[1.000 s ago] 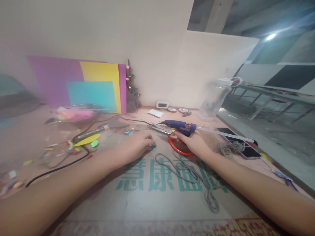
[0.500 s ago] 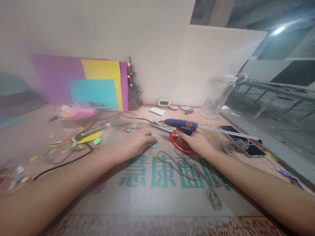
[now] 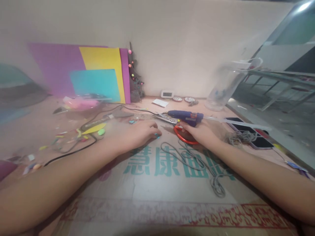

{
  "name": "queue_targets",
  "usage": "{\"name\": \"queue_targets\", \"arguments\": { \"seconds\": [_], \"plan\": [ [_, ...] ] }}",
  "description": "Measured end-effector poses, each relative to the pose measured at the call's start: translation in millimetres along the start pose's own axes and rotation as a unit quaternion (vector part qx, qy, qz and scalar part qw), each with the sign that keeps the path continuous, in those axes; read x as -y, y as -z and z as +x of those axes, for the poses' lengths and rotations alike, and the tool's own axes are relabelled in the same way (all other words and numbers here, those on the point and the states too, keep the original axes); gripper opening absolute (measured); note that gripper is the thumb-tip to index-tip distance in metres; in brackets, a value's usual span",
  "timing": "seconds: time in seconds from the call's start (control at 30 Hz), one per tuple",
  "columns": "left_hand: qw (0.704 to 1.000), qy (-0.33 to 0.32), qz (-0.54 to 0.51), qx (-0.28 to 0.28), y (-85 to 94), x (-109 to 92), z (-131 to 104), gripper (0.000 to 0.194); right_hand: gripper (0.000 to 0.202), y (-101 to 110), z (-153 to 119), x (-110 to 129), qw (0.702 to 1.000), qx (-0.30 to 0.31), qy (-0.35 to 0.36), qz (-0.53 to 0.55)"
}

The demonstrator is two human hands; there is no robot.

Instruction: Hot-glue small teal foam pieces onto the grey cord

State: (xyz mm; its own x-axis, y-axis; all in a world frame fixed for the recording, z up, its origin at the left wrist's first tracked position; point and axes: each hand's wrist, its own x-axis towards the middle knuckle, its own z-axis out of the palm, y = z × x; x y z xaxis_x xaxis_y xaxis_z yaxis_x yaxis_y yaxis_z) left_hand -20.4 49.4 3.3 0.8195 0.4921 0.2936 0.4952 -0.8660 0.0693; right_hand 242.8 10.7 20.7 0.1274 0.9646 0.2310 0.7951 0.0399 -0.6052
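Clearly, the view has tipped down since half a second ago: the whole scene sits higher, more of the mat's red border (image 3: 246, 214) shows at 6 o'clock, and something purple (image 3: 6, 168) has come in between 8 and 9. Both hands keep their places relative to the tools. Left hand (image 3: 145, 132), just off centre towards 7, has its fingers narrow over a blue bit (image 3: 157, 135); whether they grip it I cannot tell. Right hand (image 3: 194, 131), at 4, is narrow too, a yellow bit (image 3: 178, 121) at its fingertips, grip uncertain, beside the scissors (image 3: 185, 141) and glue gun (image 3: 185, 115). The table's edge (image 3: 280, 144) slants past the phone (image 3: 262, 143) from 3 towards 4; the wall (image 3: 162, 39) bounds 12. Most room lies on the mat (image 3: 162, 188) at 6, between the forearms, with string (image 3: 218, 188) around 5.
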Motion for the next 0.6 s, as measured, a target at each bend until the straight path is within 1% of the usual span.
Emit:
{"name": "queue_targets", "arguments": {
  "seconds": [0.07, 0.17, 0.3, 0.5, 0.6],
  "plan": [
    [1.0, -0.003, -0.001, -0.011, -1.9, 1.1, 0.6, 0.023, 0.041, -0.5, 0.4, -0.9, 1.0, -0.002, -0.002, -0.001],
    [1.0, 0.001, -0.019, -0.01, -1.3, 0.6, 1.8, 0.021, 0.043, -1.4, 1.2, -3.8, 1.0, -0.001, 0.013, 0.007],
    [1.0, 0.019, -0.023, -0.009, 0.8, -2.6, 3.3, 0.018, 0.041, -1.6, 1.4, -4.8, 1.0, 0.015, -0.001, 0.011],
    [1.0, -0.019, -0.015, -0.004, -0.1, -6.4, 2.4, 0.023, 0.046, -1.7, 2.4, -5.1, 1.0, 0.02, -0.014, -0.001],
    [1.0, -0.022, 0.01, 0.004, 0.1, -4.9, 1.9, 0.025, 0.046, -1.9, 2.6, -6.5, 1.0, 0.016, -0.007, -0.007]
  ]
}}
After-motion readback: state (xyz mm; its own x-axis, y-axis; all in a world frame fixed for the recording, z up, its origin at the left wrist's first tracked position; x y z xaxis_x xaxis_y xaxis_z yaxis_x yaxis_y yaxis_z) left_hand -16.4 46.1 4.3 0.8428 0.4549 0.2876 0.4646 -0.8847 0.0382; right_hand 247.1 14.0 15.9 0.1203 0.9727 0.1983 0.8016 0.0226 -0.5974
